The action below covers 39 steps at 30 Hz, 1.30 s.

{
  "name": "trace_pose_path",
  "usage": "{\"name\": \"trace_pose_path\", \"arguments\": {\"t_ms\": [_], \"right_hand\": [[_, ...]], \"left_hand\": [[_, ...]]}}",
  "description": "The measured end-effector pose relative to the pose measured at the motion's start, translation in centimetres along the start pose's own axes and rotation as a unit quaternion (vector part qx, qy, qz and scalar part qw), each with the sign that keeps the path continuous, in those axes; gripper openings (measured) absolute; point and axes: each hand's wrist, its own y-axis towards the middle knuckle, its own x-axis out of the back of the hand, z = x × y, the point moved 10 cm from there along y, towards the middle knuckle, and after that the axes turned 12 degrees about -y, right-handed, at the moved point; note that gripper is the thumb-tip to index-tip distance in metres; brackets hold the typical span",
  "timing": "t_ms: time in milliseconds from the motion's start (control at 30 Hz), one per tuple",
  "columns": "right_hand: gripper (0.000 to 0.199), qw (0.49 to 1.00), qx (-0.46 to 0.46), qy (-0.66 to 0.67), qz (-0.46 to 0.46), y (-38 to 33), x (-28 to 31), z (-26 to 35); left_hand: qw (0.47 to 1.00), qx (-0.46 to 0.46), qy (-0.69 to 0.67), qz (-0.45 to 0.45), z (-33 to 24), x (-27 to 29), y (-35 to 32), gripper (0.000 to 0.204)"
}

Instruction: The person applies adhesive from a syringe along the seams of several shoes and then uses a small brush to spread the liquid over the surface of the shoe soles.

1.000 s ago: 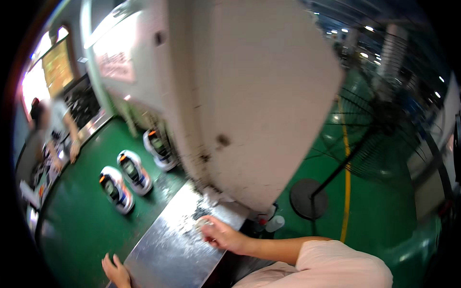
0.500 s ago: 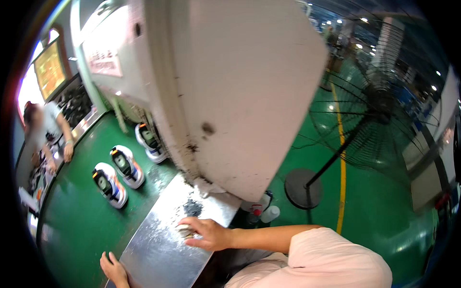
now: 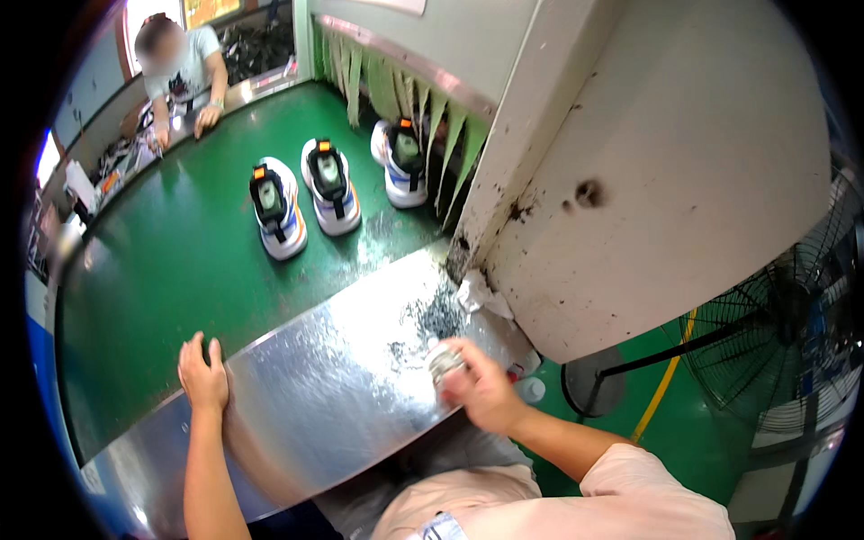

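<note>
My right hand (image 3: 481,387) is closed around a small pale, rounded thing (image 3: 445,363), blurred and partly covered by the fingers, so its kind is unclear. It is over the right part of a shiny metal plate (image 3: 306,396), beside a dark smudged patch (image 3: 436,315). At the border of the plate and a green conveyor belt (image 3: 171,270), my left hand (image 3: 204,373) lies with its fingers stretched, holding nothing. Farther along the belt stand three white, blue and orange sneakers: a left one (image 3: 292,229), a middle one (image 3: 342,211) and a right one (image 3: 405,184).
A pale machine housing (image 3: 648,180) rises at the right, with green strip curtains (image 3: 382,81) over its opening. Crumpled white tissue (image 3: 481,295) lies at its foot. A person (image 3: 184,67) is across the belt. A white bottle (image 3: 531,390) and a standing fan (image 3: 787,315) are on the right.
The view has swung left, so the sneakers and housing appear farther right. My right hand still grips the pale thing. More of my left forearm shows, with that hand still at the belt's border.
</note>
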Motion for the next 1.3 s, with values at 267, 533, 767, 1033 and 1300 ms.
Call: {"name": "trace_pose_path", "arguments": {"t_ms": [267,533,767,1033,1300], "right_hand": [[0.034,0.940,-0.104,0.315,-0.073,0.9,4.4,-2.4],[0.018,0.983,-0.180,0.018,0.043,-0.8,5.1,-4.3],[0.048,0.852,0.116,-0.510,-0.026,-0.2,4.5,1.6],[0.049,0.815,0.120,-0.568,0.007,-1.0,3.9,1.2],[0.043,0.989,-0.122,-0.053,0.066,-1.0,4.7,-1.0]], "left_hand": [[1.000,0.004,-0.011,-0.003,-0.6,0.4,-0.2,0.043],[1.000,-0.011,-0.022,-0.010,-0.5,0.2,0.0,0.042],[1.000,-0.016,-0.006,-0.020,0.2,0.1,0.1,0.043],[1.000,-0.011,-0.005,-0.020,0.1,0.0,0.0,0.043],[1.000,-0.010,-0.009,-0.020,0.1,0.0,-0.1,0.044]]}}
